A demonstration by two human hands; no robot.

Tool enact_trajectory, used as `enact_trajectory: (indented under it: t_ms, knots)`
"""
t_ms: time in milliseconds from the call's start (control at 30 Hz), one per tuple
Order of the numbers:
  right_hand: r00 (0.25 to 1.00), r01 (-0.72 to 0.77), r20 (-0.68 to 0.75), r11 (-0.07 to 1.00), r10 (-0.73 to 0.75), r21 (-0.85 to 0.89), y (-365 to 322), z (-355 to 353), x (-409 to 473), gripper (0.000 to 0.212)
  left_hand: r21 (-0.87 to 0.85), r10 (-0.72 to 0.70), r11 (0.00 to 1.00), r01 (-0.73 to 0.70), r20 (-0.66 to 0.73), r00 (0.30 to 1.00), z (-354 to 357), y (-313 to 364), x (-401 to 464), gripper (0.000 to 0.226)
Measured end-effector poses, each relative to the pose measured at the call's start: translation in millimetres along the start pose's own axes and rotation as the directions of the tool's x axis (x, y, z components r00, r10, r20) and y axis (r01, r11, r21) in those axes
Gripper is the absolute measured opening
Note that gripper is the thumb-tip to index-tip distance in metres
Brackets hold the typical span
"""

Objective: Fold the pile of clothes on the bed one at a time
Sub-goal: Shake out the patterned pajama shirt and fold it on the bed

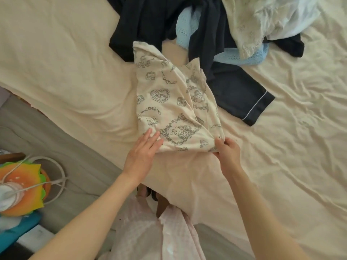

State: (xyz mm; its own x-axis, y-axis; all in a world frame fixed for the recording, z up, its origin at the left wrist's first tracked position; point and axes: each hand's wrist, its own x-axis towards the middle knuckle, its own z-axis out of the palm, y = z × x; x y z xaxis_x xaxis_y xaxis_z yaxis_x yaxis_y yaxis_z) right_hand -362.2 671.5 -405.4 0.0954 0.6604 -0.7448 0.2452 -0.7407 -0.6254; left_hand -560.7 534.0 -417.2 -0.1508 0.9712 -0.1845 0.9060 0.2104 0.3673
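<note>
Bed: the sheet (65,72) is cream and wrinkled, and it covers almost all the view.
Printed cloth: a cream garment (169,102) with grey hearts, bows and frames lies near the bed's close edge, partly folded, with one layer over another.
Left hand: the left hand (142,152) lies flat with straight fingers on the lower left corner of the printed cloth and presses it down.
Right hand: the right hand (228,149) pinches the lower right corner of the same cloth between thumb and fingers.
Pile: further away there are dark navy clothes (150,25), a light blue lace piece (185,29) and a pale white-green cloth (262,21), all tangled together.
Navy piece: one part with white piping (242,94) lies just beside the printed cloth, on its right.
Floor side: at the left there is an orange and green object (22,184) with white cables.
</note>
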Motion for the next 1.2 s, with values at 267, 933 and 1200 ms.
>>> enact_trajectory:
  t_ms: [267, 933, 1200]
  knots:
    - [0.996, 0.009, 0.088, 0.979, 0.009, -0.206, 14, 8, 20, 0.062, 0.155, -0.038, 0.988, 0.017, 0.134, 0.990, 18, -10, 3, 0.084]
    - [0.756, -0.634, 0.274, 0.769, 0.595, 0.082, -16, -39, -64, 0.009, -0.482, -0.163, 0.797, 0.364, 0.408, 0.898, -70, -12, -35, 0.051]
    - [0.901, -0.364, 0.283, 0.927, 0.327, 0.088, -99, 22, -21, 0.031, -0.787, -0.556, 0.368, 0.495, 0.240, 0.796, -99, -53, 73, 0.034]
